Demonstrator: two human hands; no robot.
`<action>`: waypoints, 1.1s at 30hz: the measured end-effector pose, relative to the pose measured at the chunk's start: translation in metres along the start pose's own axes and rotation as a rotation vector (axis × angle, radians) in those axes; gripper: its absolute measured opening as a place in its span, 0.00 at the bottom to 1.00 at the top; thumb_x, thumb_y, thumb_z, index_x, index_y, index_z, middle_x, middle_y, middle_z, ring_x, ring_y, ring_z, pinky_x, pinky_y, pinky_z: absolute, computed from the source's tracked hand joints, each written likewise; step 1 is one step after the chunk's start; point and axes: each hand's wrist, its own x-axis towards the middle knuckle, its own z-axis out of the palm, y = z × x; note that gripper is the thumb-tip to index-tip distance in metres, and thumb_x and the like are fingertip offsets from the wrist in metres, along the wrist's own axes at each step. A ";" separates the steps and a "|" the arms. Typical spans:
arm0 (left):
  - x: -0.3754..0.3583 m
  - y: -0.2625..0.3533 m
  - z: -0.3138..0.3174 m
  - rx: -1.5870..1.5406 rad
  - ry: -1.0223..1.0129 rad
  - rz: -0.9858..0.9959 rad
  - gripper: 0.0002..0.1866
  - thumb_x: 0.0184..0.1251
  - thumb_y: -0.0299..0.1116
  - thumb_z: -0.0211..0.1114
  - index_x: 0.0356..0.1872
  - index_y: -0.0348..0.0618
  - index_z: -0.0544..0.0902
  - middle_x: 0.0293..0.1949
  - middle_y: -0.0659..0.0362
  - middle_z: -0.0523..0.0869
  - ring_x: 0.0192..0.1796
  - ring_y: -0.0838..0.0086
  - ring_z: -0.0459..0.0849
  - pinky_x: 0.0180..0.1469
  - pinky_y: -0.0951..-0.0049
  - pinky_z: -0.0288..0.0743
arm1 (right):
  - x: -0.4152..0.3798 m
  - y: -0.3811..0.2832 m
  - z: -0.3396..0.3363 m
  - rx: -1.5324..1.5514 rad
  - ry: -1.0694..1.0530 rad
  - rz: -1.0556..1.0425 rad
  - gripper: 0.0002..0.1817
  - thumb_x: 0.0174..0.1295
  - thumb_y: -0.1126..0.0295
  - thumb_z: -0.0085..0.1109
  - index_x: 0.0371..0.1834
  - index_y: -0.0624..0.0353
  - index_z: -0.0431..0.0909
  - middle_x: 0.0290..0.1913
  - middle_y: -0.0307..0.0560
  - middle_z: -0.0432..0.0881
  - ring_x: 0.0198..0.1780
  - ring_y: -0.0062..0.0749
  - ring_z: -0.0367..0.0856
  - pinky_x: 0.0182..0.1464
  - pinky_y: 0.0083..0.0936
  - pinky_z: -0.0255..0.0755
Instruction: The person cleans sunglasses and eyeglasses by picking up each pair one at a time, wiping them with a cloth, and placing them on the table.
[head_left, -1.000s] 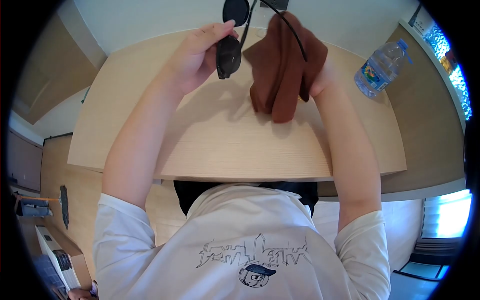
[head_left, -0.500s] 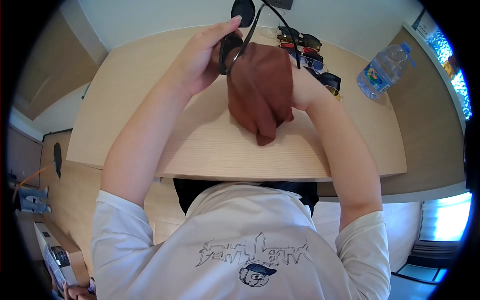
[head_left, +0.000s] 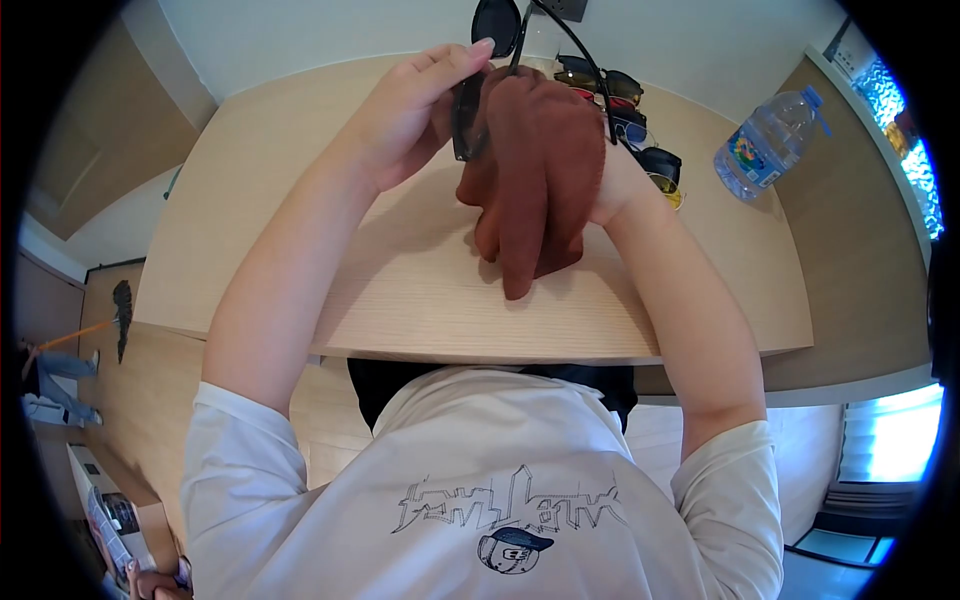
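Observation:
A pair of black sunglasses (head_left: pixel 496 27) is held up over the back of the table, one dark lens upward and its thin temples pointing right. My left hand (head_left: pixel 425 105) pinches the frame between thumb and fingers. Draped over my right hand (head_left: pixel 622 182) is a reddish-brown cloth (head_left: pixel 545 170), which presses against the lower lens and hangs down in folds. The cloth hides most of my right hand's fingers.
Several other glasses (head_left: pixel 655 162) lie in a row on the wooden table (head_left: pixel 420 290), behind my right hand. A clear water bottle (head_left: pixel 765 150) stands at the right. On the floor at far left, a person's legs (head_left: pixel 70 385) show near a mop (head_left: pixel 122 320).
The cloth and my right hand have shifted slightly right, and its folds hang differently. The sunglasses have tilted a little to the right. At far left the mop and the person's legs have moved.

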 end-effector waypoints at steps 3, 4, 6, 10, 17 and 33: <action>0.000 0.002 0.004 0.055 -0.039 0.029 0.15 0.75 0.48 0.68 0.41 0.47 0.82 0.37 0.67 0.85 0.40 0.83 0.81 0.50 0.76 0.75 | 0.011 0.013 -0.019 -0.458 0.245 -0.179 0.09 0.62 0.67 0.67 0.32 0.63 0.88 0.31 0.48 0.90 0.29 0.30 0.85 0.26 0.22 0.77; -0.001 0.003 0.004 0.055 -0.039 0.029 0.15 0.75 0.48 0.68 0.41 0.47 0.82 0.37 0.67 0.85 0.40 0.83 0.81 0.50 0.76 0.75 | 0.011 0.014 -0.022 -0.459 0.245 -0.179 0.09 0.62 0.67 0.67 0.32 0.63 0.88 0.31 0.48 0.90 0.29 0.30 0.85 0.26 0.22 0.77; -0.002 0.005 0.003 0.121 -0.083 0.008 0.14 0.75 0.47 0.68 0.39 0.48 0.82 0.38 0.68 0.85 0.42 0.84 0.81 0.53 0.75 0.75 | 0.008 0.012 -0.027 -0.396 0.289 -0.168 0.12 0.66 0.63 0.64 0.38 0.63 0.86 0.35 0.51 0.90 0.31 0.32 0.86 0.29 0.24 0.80; 0.001 0.002 -0.004 0.206 -0.146 0.008 0.13 0.75 0.47 0.68 0.38 0.49 0.81 0.39 0.68 0.85 0.44 0.84 0.81 0.55 0.74 0.75 | 0.004 0.008 -0.028 -0.303 0.358 -0.157 0.18 0.72 0.57 0.59 0.47 0.63 0.84 0.41 0.55 0.90 0.35 0.35 0.88 0.34 0.28 0.84; 0.000 0.000 -0.003 0.292 -0.128 0.026 0.14 0.74 0.46 0.69 0.37 0.49 0.80 0.37 0.68 0.85 0.44 0.84 0.81 0.57 0.75 0.74 | 0.005 0.005 -0.011 -0.096 0.558 -0.233 0.25 0.76 0.49 0.53 0.63 0.59 0.74 0.56 0.50 0.84 0.53 0.32 0.85 0.53 0.30 0.83; 0.001 0.005 -0.002 0.494 -0.160 0.102 0.11 0.76 0.39 0.67 0.35 0.47 0.78 0.36 0.69 0.83 0.42 0.84 0.78 0.53 0.77 0.73 | 0.012 0.000 -0.033 0.014 0.619 -0.380 0.22 0.74 0.49 0.58 0.55 0.57 0.79 0.51 0.45 0.85 0.49 0.30 0.85 0.50 0.30 0.82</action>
